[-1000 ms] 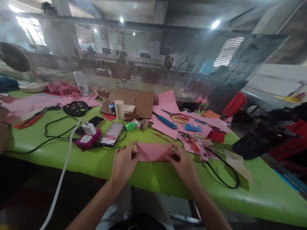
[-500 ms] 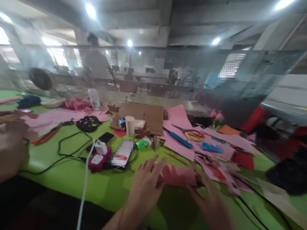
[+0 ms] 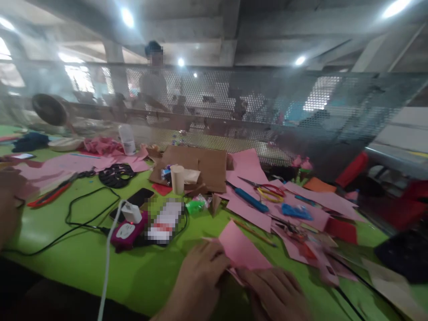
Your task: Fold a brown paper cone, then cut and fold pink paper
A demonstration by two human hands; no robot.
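Observation:
A sheet of pink paper [image 3: 242,247] is between my two hands, near the front of the green table. My left hand [image 3: 199,278] curls closed on its left edge. My right hand [image 3: 276,290] has its fingers together and bent over the lower edge; the thumb is hidden. A yellow pencil [image 3: 256,233] lies just beyond the paper. Further back are a blue-handled tool [image 3: 250,199] and scissors with red and yellow handles [image 3: 270,191], resting on other pink sheets.
A purple power adapter [image 3: 125,232] with a white charger [image 3: 131,213] and a phone [image 3: 166,223] lie to the left. Behind them stand a beige cylinder [image 3: 177,179] and cardboard [image 3: 209,167]. Another person's hand [image 3: 10,196] shows at the left edge. A pink glue gun [image 3: 326,269] lies right.
The pink paper, curled into a roll between my hands before, now lies flatter and angled upward. Both hands have moved lower and closed on it. The person behind the mesh has shifted right.

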